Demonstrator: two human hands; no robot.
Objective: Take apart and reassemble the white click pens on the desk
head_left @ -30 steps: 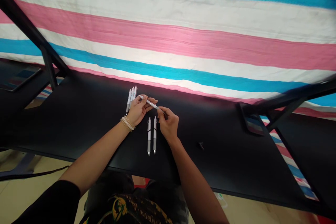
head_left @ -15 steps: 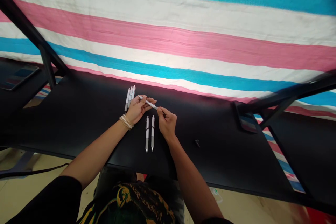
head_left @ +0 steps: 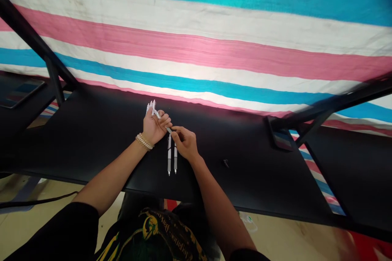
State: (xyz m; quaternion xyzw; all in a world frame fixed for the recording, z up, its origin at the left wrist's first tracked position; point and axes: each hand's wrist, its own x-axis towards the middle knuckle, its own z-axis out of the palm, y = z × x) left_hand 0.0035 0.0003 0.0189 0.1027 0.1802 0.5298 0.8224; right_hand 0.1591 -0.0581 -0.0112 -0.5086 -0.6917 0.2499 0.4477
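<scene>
My left hand [head_left: 155,125], with a beaded bracelet on the wrist, is closed round a white pen [head_left: 159,117] that slants across its fingers. My right hand [head_left: 184,142] pinches the lower end of that same pen. Two white-and-grey pens [head_left: 172,157] lie side by side on the black table [head_left: 101,138], just below and between my hands. A small bunch of white pens [head_left: 150,107] shows just beyond my left hand, partly hidden by it.
A striped pink, white and blue cloth [head_left: 214,49] hangs behind the table. Black frame bars [head_left: 36,43] slant at the left and right. A small dark object [head_left: 226,163] lies on the table to the right of my hands.
Both hands have drawn closer together and a little to the left. The held pen has slid further into my left hand, so less of it shows.
</scene>
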